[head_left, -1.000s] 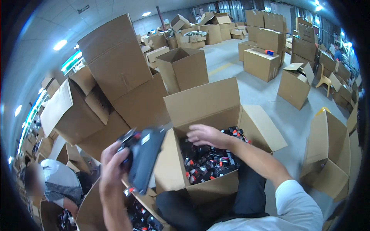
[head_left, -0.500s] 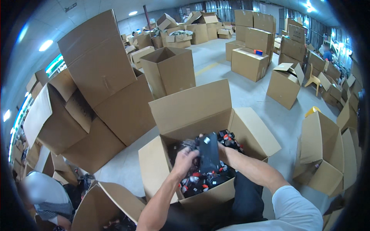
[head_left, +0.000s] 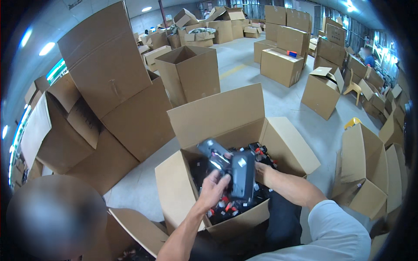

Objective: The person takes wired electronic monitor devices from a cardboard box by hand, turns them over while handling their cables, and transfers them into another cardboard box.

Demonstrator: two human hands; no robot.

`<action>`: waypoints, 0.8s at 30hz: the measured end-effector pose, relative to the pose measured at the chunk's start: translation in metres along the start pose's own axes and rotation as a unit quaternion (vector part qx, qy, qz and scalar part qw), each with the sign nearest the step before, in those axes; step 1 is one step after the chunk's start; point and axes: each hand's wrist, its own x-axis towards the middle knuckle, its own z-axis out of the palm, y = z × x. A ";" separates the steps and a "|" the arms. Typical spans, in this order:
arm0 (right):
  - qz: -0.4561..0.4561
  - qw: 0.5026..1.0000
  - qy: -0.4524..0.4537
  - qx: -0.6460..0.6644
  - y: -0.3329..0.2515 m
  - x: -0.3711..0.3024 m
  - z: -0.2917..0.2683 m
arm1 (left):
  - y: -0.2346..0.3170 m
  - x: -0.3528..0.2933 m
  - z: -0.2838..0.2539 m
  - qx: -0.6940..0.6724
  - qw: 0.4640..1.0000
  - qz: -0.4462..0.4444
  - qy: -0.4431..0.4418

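Note:
Above an open cardboard box (head_left: 217,119), my two hands hold dark objects. My left hand (head_left: 213,189) is closed on a black, tilted, partly shiny plastic device (head_left: 216,160), blurred by motion; its exact kind cannot be made out. My right hand (head_left: 261,171) grips a flat black rectangular device (head_left: 243,176) with a small pale label, held upright beside the first one. Its fingers are partly hidden behind that device. Below, inside the box, lies a pile of black pieces (head_left: 230,212) with red parts and small white labels.
A tall open carton (head_left: 187,71) and large stacked cartons (head_left: 137,117) stand to the left and ahead. At lower left, a person (head_left: 56,217) is close by, beside another open box (head_left: 135,230). On the right are an open carton (head_left: 365,169) and a yellow chair (head_left: 353,88).
The device in my left hand has swung up and leftward, showing more of itself. The flat device has shifted slightly right and down. At lower left the person has risen closer.

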 end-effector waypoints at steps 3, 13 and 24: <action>-0.056 0.998 0.005 0.033 0.025 -0.006 0.039 | -0.017 0.005 -0.008 0.008 0.993 0.003 0.116; -0.040 0.990 0.111 0.075 0.060 0.007 0.034 | 0.016 -0.018 0.034 0.472 0.753 0.207 0.408; -0.022 0.972 0.228 0.060 0.052 -0.008 0.079 | -0.007 -0.041 0.040 0.618 0.750 0.219 0.087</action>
